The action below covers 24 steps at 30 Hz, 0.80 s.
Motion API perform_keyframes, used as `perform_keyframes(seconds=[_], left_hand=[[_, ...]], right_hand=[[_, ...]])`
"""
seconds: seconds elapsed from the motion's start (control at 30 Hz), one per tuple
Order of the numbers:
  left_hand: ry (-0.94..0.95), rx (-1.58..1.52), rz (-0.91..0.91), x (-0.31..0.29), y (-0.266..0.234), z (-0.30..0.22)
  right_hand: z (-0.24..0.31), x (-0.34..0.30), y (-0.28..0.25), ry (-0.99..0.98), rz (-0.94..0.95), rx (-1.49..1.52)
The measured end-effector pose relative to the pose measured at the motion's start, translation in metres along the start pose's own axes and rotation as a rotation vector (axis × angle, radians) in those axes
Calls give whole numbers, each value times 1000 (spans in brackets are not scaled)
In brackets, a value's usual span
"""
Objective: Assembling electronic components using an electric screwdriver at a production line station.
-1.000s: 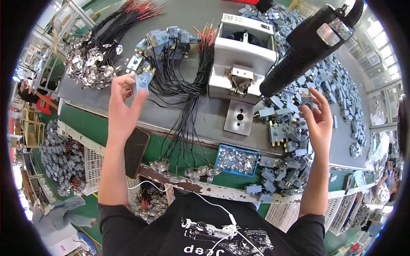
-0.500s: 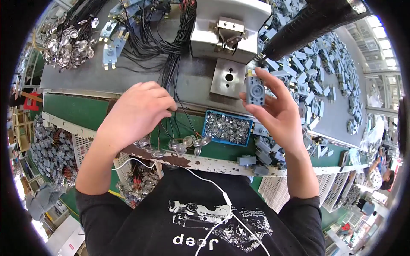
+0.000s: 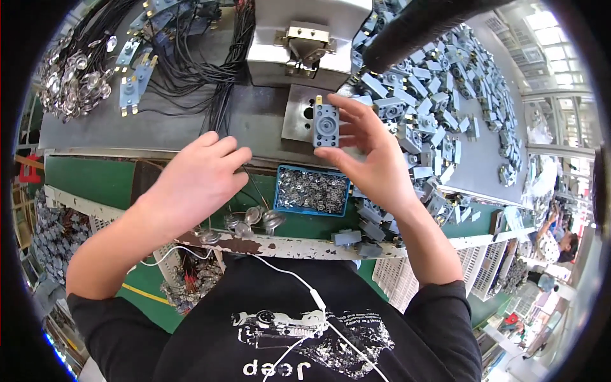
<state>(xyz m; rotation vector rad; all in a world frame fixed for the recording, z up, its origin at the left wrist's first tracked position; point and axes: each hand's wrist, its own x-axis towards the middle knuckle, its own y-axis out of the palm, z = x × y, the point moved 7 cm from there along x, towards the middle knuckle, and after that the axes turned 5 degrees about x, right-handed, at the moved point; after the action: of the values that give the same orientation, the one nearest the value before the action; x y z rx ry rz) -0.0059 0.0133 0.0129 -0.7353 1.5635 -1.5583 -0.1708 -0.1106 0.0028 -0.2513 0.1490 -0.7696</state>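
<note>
My right hand grips a grey-blue plastic block between thumb and fingers. The block has a round recess, small holes and a brass tab at its top end. It is held upright in front of a steel plate with holes. My left hand is closed, its fingertips pinched at a black wire; the exact grip is partly hidden. A bundle of black wires runs down to that hand. Below it, round metal discs hang at the wire ends by the bench edge.
A metal press stands behind the plate. Between my hands is a blue tray of small metal parts. Many grey-blue blocks lie heaped at right, under a black tube. Wired discs are piled at far left.
The whole view has shifted, so the bench and press appear further left. My right hand still holds the block, now in front of the plate. My left hand stays at the wires.
</note>
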Motion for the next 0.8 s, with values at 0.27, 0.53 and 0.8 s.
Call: perform_keyframes(seconds=[0.27,0.53,0.8], left_hand=[[74,-332,-177,7,-47,21],[63,-331,-160,14,-44,11],[63,-280,-112,25,-39,6]], right_hand=[[6,24,8,-324,-128,-700],[31,11,12,-370,-162,-905],[38,-44,54,-282,323,-439]])
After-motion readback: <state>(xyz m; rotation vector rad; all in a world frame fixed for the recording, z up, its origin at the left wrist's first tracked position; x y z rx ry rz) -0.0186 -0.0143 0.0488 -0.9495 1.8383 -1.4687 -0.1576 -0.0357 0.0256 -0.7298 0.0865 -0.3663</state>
